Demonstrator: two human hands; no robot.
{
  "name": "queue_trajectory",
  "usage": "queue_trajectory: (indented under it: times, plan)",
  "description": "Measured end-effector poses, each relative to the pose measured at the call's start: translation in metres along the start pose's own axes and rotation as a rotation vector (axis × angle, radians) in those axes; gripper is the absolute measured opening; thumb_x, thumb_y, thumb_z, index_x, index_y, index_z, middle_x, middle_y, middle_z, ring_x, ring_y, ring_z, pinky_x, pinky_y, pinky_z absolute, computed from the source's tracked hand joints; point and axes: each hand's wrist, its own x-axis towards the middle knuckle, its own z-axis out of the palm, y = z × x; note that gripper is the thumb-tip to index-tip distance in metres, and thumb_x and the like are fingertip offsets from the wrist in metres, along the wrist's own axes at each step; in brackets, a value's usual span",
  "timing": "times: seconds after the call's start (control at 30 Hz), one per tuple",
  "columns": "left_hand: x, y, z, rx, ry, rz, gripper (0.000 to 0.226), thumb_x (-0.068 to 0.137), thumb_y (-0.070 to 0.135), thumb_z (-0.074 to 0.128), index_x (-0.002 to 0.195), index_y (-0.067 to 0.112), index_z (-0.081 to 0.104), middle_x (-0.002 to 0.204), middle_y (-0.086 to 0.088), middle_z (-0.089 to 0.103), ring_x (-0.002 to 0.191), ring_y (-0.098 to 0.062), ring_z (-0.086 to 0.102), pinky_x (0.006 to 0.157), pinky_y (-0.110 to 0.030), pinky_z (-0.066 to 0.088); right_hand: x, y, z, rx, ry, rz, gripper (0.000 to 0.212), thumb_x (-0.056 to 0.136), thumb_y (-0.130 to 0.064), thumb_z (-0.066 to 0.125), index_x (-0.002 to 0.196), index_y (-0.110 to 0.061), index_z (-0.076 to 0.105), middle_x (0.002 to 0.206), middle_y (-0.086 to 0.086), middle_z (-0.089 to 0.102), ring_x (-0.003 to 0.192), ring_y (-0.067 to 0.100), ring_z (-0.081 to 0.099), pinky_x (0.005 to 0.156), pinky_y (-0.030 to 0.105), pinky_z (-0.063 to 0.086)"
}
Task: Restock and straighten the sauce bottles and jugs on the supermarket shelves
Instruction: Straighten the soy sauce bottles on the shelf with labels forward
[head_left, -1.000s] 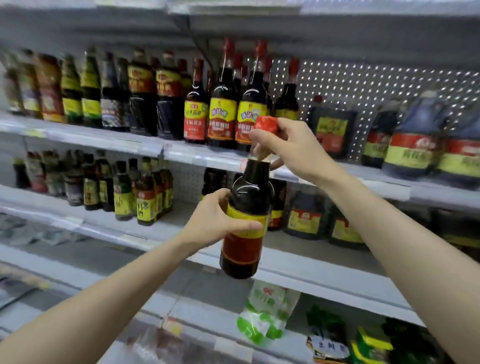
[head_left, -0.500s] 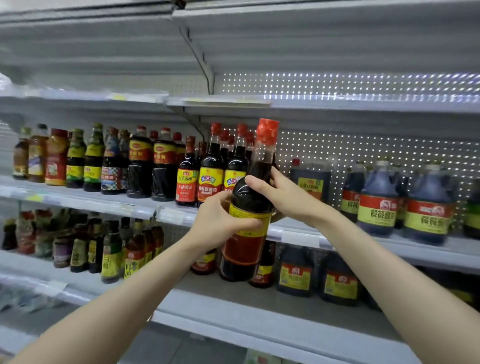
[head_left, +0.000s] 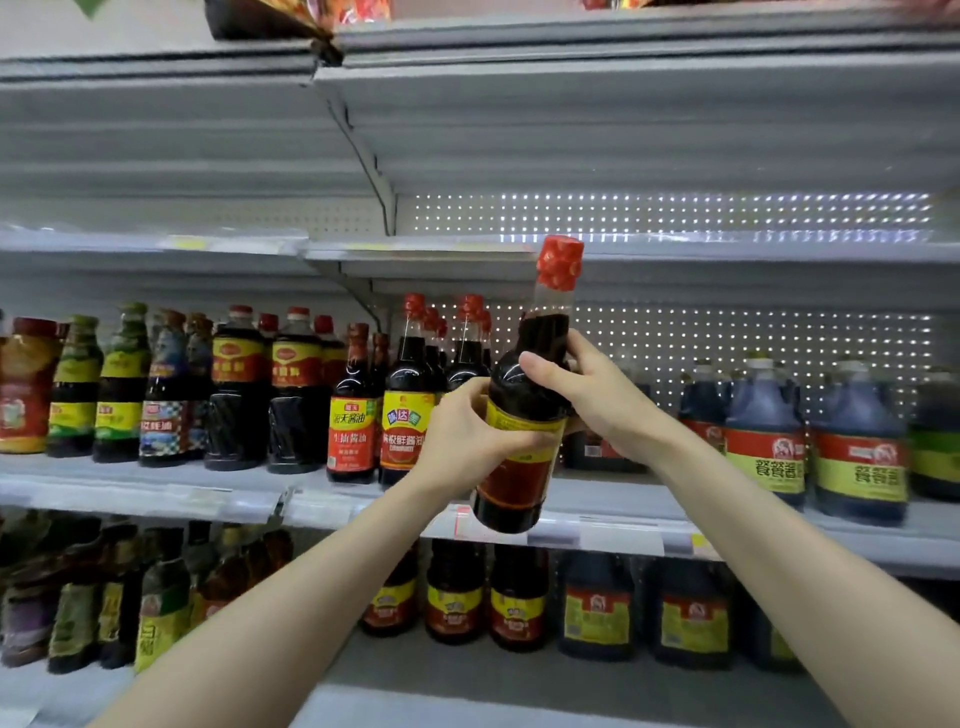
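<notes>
**Both hands hold one bottle in front of the shelf**

The left hand (head_left: 460, 441) covers much of the bottle's (head_left: 511, 486) yellow label band, so its print cannot be read. Its fingers wrap behind the glass, out of sight. The right hand (head_left: 597, 405) hides the bottle's far shoulder, and a dark jug (head_left: 597, 449) behind that hand shows only in part. Both forearms are cut off by the lower edge.

The bottle stands between the two hands, tilted slightly with its top leaning right. The left hand grips its middle from the left. The right hand grips higher, at the shoulder, with the thumb across the front. The red cap (head_left: 560, 262) rises well above both hands, and the dark base hangs below them, in front of the shelf (head_left: 623, 535) edge.

Just left of the left hand stands a row of red-capped bottles (head_left: 405, 410). Right of the right hand are big jugs (head_left: 763, 441) with red and yellow labels. Below the hands, the lower shelf's bottles (head_left: 454, 597) are dim and blurred. At the far left the labels smear past reading.
</notes>
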Motion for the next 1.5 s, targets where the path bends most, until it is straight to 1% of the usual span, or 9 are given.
queue_trajectory:
  times: [0.13,0.3,0.5,0.6,0.77,1.03,1.27,1.4,1.5]
  plan:
    - [0.028,-0.017,0.003,-0.043,-0.009,0.023,0.051,0.056,0.028,0.091,0.101,0.024,0.068,0.092,0.006,0.073,0.087,-0.006,0.069,0.085,-0.036,0.056,0.022,0.006,0.002,-0.039,0.071,-0.022,0.032,0.092,-0.034,0.062,0.122,-0.026,0.055,0.112,-0.006,0.067,0.104,0.010,0.064,0.097,0.041,0.051]
    - [0.067,-0.037,0.008,-0.015,0.018,0.057,0.053,0.059,0.032,0.089,0.107,0.033,0.067,0.090,0.010,0.073,0.090,-0.002,0.065,0.083,-0.027,0.054,0.054,0.020,0.000,-0.106,0.149,-0.047,0.035,0.092,-0.035,0.062,0.124,-0.024,0.054,0.114,-0.007,0.065,0.106,0.009,0.061,0.096,0.035,0.049]
    - [0.090,-0.065,0.024,-0.071,-0.012,0.011,0.055,0.063,0.028,0.088,0.113,0.027,0.066,0.093,0.008,0.073,0.090,-0.004,0.066,0.083,-0.027,0.054,0.080,0.047,-0.004,-0.180,0.132,0.008,0.035,0.093,-0.035,0.062,0.125,-0.022,0.054,0.112,-0.010,0.063,0.101,0.000,0.058,0.086,0.022,0.047]
    - [0.096,-0.080,0.030,-0.099,-0.019,-0.042,0.048,0.064,0.026,0.088,0.106,0.023,0.067,0.092,0.007,0.073,0.089,-0.008,0.068,0.085,-0.036,0.056,0.090,0.063,-0.005,-0.194,0.121,0.059,0.034,0.092,-0.038,0.062,0.122,-0.023,0.056,0.113,-0.010,0.063,0.105,0.003,0.058,0.092,0.027,0.046]
    - [0.101,-0.096,0.039,-0.079,-0.035,-0.086,0.042,0.067,0.032,0.086,0.103,0.023,0.067,0.094,0.008,0.073,0.091,-0.007,0.068,0.086,-0.036,0.056,0.104,0.082,-0.008,-0.219,0.105,0.112,0.033,0.091,-0.042,0.061,0.119,-0.025,0.058,0.112,-0.011,0.065,0.107,0.007,0.060,0.095,0.030,0.047]
    - [0.111,-0.108,0.045,-0.036,-0.053,-0.139,0.040,0.074,0.040,0.080,0.103,0.017,0.066,0.092,0.003,0.073,0.090,-0.012,0.068,0.084,-0.040,0.057,0.117,0.092,-0.006,-0.214,0.079,0.172,0.027,0.096,-0.043,0.053,0.113,-0.023,0.058,0.104,-0.008,0.067,0.095,0.008,0.064,0.072,0.022,0.047]
    - [0.109,-0.111,0.055,0.065,-0.034,-0.142,0.050,0.081,0.043,0.072,0.119,0.013,0.059,0.107,0.000,0.068,0.102,-0.018,0.063,0.090,-0.041,0.052,0.119,0.106,-0.008,-0.248,0.085,0.223,0.045,0.096,-0.053,0.045,0.125,-0.021,0.055,0.122,-0.001,0.064,0.111,0.018,0.060,0.090,0.037,0.048]
    - [0.105,-0.115,0.058,0.068,-0.021,-0.186,0.068,0.089,0.042,0.064,0.144,0.011,0.038,0.134,-0.002,0.053,0.126,-0.022,0.048,0.103,-0.041,0.044,0.120,0.109,-0.007,-0.244,0.075,0.247,0.049,0.098,-0.053,0.039,0.133,-0.021,0.050,0.129,-0.002,0.058,0.119,0.017,0.054,0.101,0.043,0.045]
    - [0.095,-0.122,0.061,0.005,-0.055,-0.216,0.067,0.093,0.046,0.054,0.149,0.017,0.031,0.146,0.000,0.045,0.131,-0.020,0.045,0.107,-0.043,0.042,0.115,0.116,-0.006,-0.188,0.070,0.287,0.052,0.100,-0.052,0.035,0.140,-0.021,0.044,0.141,-0.002,0.050,0.129,0.018,0.047,0.107,0.047,0.040]
